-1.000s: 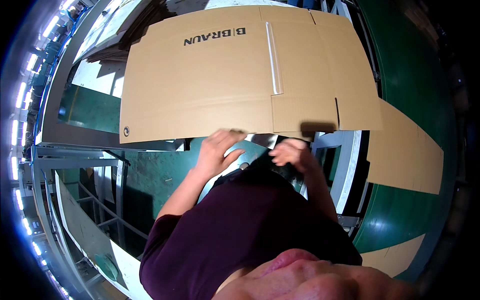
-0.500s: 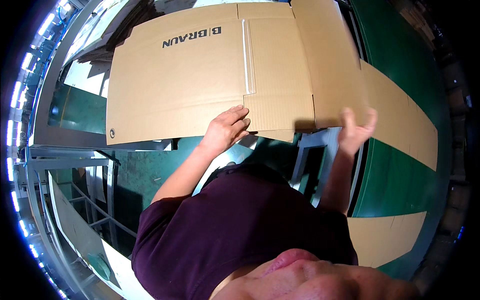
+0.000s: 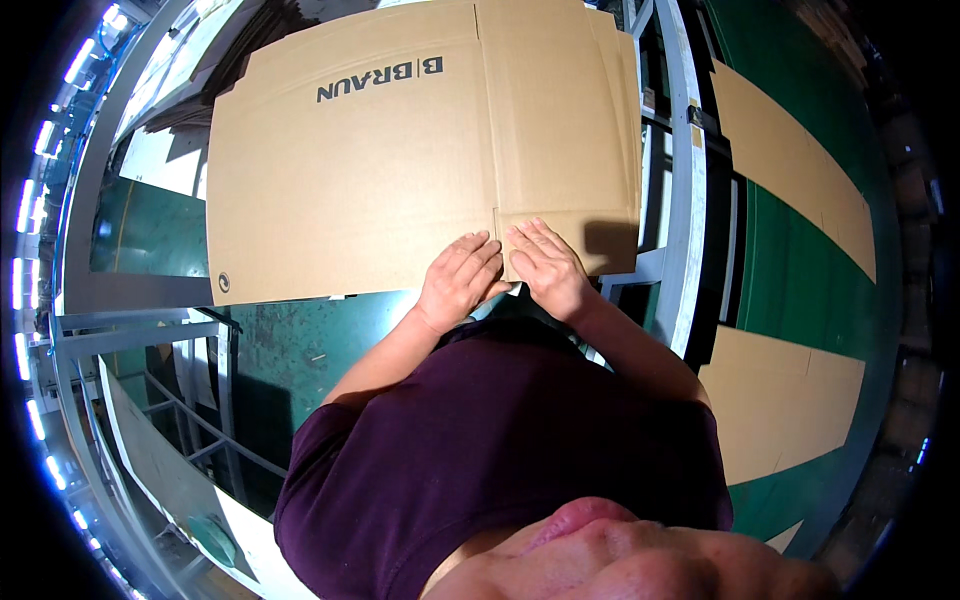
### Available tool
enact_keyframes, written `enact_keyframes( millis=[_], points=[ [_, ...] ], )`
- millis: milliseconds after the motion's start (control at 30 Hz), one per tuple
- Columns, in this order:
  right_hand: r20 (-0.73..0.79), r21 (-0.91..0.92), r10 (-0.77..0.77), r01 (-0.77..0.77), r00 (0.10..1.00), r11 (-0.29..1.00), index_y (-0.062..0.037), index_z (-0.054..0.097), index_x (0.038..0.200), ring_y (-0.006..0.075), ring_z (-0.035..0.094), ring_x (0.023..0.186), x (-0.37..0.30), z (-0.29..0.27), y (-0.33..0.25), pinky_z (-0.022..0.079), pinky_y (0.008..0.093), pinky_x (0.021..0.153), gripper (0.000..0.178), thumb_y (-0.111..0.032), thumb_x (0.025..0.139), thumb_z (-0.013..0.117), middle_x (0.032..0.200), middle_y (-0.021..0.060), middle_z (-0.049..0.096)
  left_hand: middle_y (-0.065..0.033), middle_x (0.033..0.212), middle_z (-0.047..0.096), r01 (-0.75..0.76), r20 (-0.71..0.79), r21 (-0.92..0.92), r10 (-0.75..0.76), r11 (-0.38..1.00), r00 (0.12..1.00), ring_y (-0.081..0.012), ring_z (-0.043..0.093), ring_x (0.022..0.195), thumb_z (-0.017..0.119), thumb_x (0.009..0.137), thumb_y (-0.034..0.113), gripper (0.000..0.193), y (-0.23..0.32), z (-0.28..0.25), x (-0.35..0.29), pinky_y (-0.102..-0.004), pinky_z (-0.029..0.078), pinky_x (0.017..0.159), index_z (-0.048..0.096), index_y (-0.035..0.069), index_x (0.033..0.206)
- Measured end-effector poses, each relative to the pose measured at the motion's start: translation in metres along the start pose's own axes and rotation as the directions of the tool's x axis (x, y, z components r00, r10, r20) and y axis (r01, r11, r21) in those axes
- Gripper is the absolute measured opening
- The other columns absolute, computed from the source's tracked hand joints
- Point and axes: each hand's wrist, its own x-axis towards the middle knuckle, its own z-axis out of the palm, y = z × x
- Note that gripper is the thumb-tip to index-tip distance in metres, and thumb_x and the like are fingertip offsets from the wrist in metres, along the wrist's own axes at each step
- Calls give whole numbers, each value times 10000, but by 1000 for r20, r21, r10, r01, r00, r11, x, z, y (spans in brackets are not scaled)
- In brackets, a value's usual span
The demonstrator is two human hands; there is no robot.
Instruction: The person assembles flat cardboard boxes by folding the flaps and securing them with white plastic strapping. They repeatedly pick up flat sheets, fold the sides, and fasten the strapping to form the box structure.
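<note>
A large flattened cardboard carton [image 3: 350,170] lies in front of me, with dark print near its far side. Its right-hand panel [image 3: 560,130] is folded over and rests flat on the layers beneath. At the near edge, just left of the fold seam, my left hand [image 3: 462,278] holds the carton, fingers on top and thumb at the edge. My right hand [image 3: 550,270] lies just right of the seam, its fingers stretched out flat on the folded panel. The two hands are close together but apart.
To the right, cardboard sheets [image 3: 790,400] lie spaced out on a green conveyor belt [image 3: 800,270]. A metal frame [image 3: 685,200] stands between carton and belt. Stacked cardboard [image 3: 225,65] is at the far left, above a grey metal frame [image 3: 150,290].
The raised right panel of the carton has swung over to the left and now lies flat. My right hand has moved left from the panel's outer edge to the seam. My left hand stays near the seam.
</note>
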Motion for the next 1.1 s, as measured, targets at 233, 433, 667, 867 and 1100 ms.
enact_keyframes(
  millis=[233, 433, 667, 867, 1100],
  points=[
    [44, 36, 37, -39, 998, 999, 14, 612, 894, 303, 579, 1110, -4, 0, -3, 400, 434, 1031, 160, -94, 782, 570, 1142, 180, 620, -115, 1065, 598, -43, 71, -19, 44, 999, 997, -311, 551, 1078, 688, 739, 317, 434, -13, 5, -1, -440, 468, 941, 616, 17, 1043],
    [223, 143, 61, -95, 973, 985, -10, 577, 1083, 327, 448, 1248, -10, -19, -3, 332, 457, 1078, 290, -56, 797, 576, 1267, 129, 536, -115, 1092, 595, -30, 197, -161, 62, 986, 979, -298, 566, 1062, 707, 737, 289, 400, -13, -10, 15, -420, 471, 941, 632, 30, 1032],
    [-256, -272, 451, -511, 855, 816, -4, 533, 1207, 422, 424, 1213, 6, 6, 89, 315, 477, 1045, 457, -278, 853, 625, 1253, 242, 503, -237, 1332, 449, 696, 56, 287, -737, 658, 674, -363, 403, 1265, 660, 806, 380, 651, -178, -85, -29, -526, 289, 1049, 468, -13, 1289],
    [-279, -171, 718, -769, 637, 616, 33, 574, 1172, 349, 566, 1085, 97, 6, 178, 442, 406, 925, 539, -349, 808, 685, 1154, 214, 602, -173, 1080, 654, 897, -351, 443, -918, 10, 184, -370, 607, 1015, 504, 826, 600, 611, -445, -245, -152, -459, 465, 873, 662, 74, 1093],
    [400, 635, 841, -772, 365, 34, -3, 631, 1092, 161, 660, 749, 90, -23, 230, 529, 256, 710, 411, -202, 760, 767, 887, 42, 682, -118, 971, 691, 1000, -213, -19, -977, 20, 16, -225, 638, 892, 524, 838, 626, 671, -534, -303, -164, -356, 490, 770, 690, 8, 1042]
  ],
)
